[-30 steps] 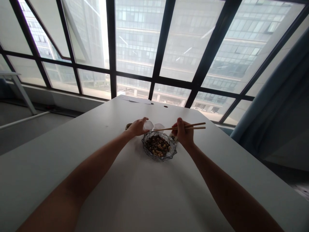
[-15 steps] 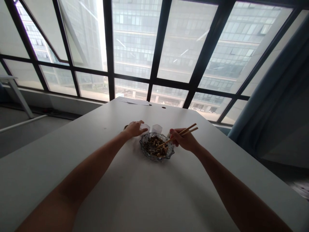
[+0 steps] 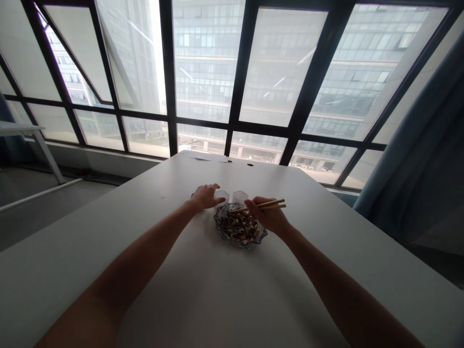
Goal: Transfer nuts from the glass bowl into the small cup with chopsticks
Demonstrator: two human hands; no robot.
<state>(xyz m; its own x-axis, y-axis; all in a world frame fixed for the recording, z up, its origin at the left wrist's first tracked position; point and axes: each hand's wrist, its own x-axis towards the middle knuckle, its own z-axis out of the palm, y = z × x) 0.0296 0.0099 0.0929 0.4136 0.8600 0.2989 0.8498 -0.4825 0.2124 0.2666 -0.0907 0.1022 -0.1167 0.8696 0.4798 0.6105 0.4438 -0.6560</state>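
Note:
A clear glass bowl [image 3: 241, 229] with a wavy rim holds a mix of small brown and tan pieces. My right hand [image 3: 266, 212] is closed on a pair of wooden chopsticks [image 3: 273, 205], whose tips lie over the bowl's back left part. Behind the bowl stand two small translucent cups, a left cup [image 3: 222, 195] and a right cup [image 3: 239, 196]. My left hand [image 3: 207, 196] is beside the left cup with thumb and fingers apart. Whether it touches the cup is hard to tell. A small dark thing is mostly hidden behind this hand.
The white table [image 3: 174, 299] reaches toward large windows. At its far end are a sheet of paper [image 3: 205, 156] and two dark round spots. A blue curtain [image 3: 416, 145] hangs at right; another white table [image 3: 20, 128] is at left.
The chopsticks' tips have moved from the middle of the bowl to its back left part, and the chopsticks lie flatter. My right hand has shifted left over the rim. The whole view has shifted slightly.

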